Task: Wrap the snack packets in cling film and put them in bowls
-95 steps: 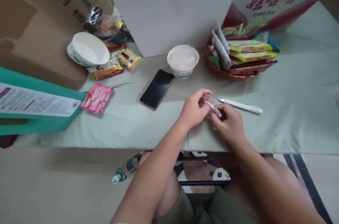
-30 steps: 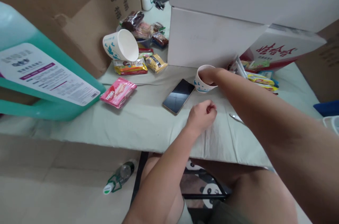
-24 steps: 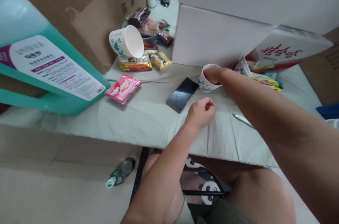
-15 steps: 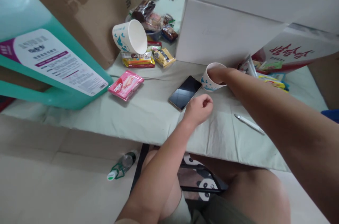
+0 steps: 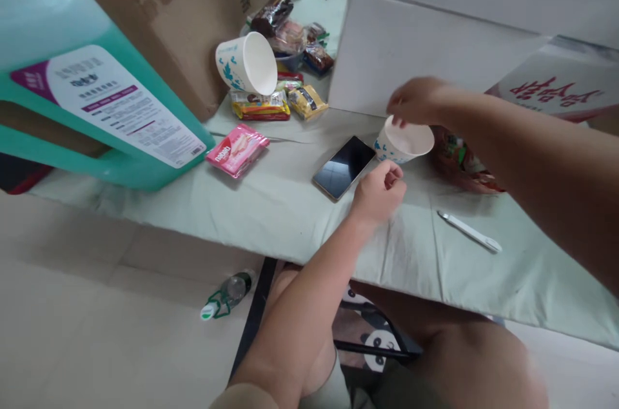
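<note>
My left hand point(image 5: 380, 195) rests on the cloth by the phone point(image 5: 344, 168), its fingers curled into a loose fist with nothing visible inside. Just beyond it, a white paper cup point(image 5: 402, 149) with blue print leans slightly, its mouth toward me. Above the cup's rim hovers my right hand point(image 5: 420, 101), blurred by motion with its fingers pointing down; whether they hold anything is unclear. Under my right forearm shows a reddish container or bag with packets point(image 5: 467, 167), partly hidden. A white pen-like tool point(image 5: 469, 231) lies nearer me.
A pink wafer packet point(image 5: 238, 150) lies to the left, beside a large green liquid jug point(image 5: 140, 112). Behind are a second paper cup point(image 5: 246, 64), snack packets point(image 5: 308, 101) and a cardboard box point(image 5: 213, 15). A white box point(image 5: 382, 54) stands at the back. A bottle point(image 5: 232, 293) is on the floor.
My right hand has come up out of the paper cup and is now above its rim. The cup has shifted slightly and tilted. The view has shifted a little; my left hand stays curled.
</note>
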Tool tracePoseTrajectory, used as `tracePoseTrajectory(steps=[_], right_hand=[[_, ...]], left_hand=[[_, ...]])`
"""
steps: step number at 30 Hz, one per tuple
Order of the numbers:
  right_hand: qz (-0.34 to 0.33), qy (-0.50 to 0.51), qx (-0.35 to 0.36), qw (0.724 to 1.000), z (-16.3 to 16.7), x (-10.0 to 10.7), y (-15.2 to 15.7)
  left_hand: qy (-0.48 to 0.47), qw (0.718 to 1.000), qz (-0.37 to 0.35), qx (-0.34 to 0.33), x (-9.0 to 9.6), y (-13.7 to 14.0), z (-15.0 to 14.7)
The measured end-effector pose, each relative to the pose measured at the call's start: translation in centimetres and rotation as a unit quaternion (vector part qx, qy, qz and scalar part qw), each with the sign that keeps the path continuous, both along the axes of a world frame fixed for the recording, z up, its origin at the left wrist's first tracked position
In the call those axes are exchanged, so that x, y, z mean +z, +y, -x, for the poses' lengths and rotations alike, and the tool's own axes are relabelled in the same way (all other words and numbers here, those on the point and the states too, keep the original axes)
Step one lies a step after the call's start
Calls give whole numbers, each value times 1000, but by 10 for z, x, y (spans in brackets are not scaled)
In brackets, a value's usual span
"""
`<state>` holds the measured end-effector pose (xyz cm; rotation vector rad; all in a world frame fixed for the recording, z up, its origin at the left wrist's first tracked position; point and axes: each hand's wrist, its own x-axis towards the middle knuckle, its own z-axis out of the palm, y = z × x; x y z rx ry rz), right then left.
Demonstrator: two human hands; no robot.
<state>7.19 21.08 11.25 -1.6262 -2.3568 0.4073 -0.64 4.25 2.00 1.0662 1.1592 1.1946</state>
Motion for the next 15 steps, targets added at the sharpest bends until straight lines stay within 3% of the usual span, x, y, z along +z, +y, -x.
tracePoseTrajectory(steps=[2, 4, 9, 15], right_hand=[[-23, -15, 8, 1000, 24, 13, -12], [-43, -26, 47, 998, 57, 9, -23], [14, -45, 122, 991, 133, -41, -26], [56, -11, 63, 996, 148, -77, -8]], left_hand=[[-41, 998, 10, 43, -1, 2, 2], [-94, 991, 25, 96, -3, 4, 5], [-210, 947, 44, 240, -3, 9, 17], [-297, 902, 66, 307, 13, 10, 35]])
